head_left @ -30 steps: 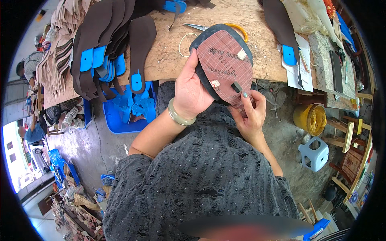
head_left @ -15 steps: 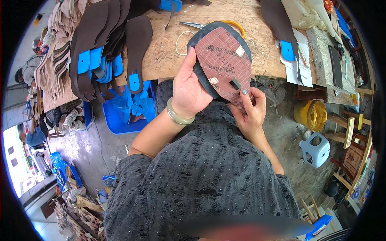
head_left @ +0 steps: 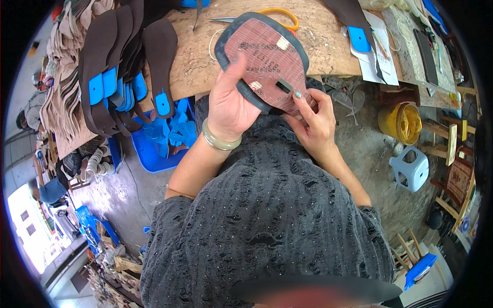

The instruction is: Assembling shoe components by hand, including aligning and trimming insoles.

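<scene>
A shoe insole (head_left: 267,59) is held up over the table's near edge, its reddish-brown printed side toward me and a dark rim around it. My left hand (head_left: 231,110) grips its left edge, with the thumb lying over the face and the fingers hidden behind. Lower right, my right hand (head_left: 314,120) pinches the narrow end between thumb and fingers. The index fingertip rests beside a small dark rectangular slot or piece (head_left: 284,85); which of these it is, I cannot tell. Two pale patches also show on the insole's face.
Dark brown insoles with blue heel pieces (head_left: 110,82) are piled at the left of the wooden table (head_left: 197,72). Yellow-handled scissors (head_left: 292,18) lie behind the held insole. Below stands a blue bin (head_left: 149,164) of blue pieces. A yellow bucket (head_left: 400,123) and a light-blue stool (head_left: 409,169) are right.
The whole view has shifted a little, so the table things sit further left and higher. My left thumb reaches further over the insole's face. Both hands still hold it.
</scene>
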Available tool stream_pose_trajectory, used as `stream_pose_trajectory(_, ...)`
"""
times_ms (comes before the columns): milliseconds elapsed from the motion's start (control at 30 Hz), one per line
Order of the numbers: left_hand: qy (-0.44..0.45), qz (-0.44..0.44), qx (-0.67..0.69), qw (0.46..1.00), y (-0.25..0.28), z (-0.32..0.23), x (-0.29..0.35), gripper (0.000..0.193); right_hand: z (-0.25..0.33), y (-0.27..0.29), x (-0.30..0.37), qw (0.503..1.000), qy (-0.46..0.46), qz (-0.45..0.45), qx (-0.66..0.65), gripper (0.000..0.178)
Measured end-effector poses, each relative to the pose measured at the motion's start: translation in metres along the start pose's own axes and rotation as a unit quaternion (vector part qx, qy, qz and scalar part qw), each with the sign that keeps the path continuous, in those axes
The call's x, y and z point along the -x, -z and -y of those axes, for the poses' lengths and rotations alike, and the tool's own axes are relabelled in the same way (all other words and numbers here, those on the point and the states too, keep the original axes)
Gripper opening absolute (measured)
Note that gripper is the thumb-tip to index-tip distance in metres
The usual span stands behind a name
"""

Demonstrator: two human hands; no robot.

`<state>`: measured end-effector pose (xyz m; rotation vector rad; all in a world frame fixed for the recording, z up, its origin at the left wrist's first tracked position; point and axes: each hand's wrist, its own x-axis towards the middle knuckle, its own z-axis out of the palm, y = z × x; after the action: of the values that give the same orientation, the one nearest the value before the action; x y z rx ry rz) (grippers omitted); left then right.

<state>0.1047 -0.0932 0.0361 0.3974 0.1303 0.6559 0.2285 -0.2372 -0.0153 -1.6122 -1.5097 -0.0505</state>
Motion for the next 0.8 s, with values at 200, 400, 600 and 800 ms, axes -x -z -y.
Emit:
stream_pose_trajectory(200, -0.018, -0.039, -0.149, 0.988, -0.017, -0.004, -0.008, 0.033, -0.001, 0.022, -0.030, 0.997, 0.006, -0.078, 0.021, 0.044)
stream_pose_trajectory(400, -0.070, -0.016, -0.260, 0.963, -0.049, -0.002, -0.004, 0.034, 0.011, 0.034, -0.069, 0.996, 0.018, -0.058, -0.071, 0.027)
stream_pose_trajectory(600, -0.081, -0.011, -0.327, 0.942, -0.049, 0.009, 0.001, 0.034, 0.013, 0.039, -0.066, 0.988, 0.059, -0.074, -0.119, 0.017)
stream_pose_trajectory(800, -0.044, -0.020, -0.298, 0.953, -0.046, 0.007, 0.004, 0.033, 0.004, 0.092, -0.043, 0.947, -0.102, 0.076, -0.295, 0.008)
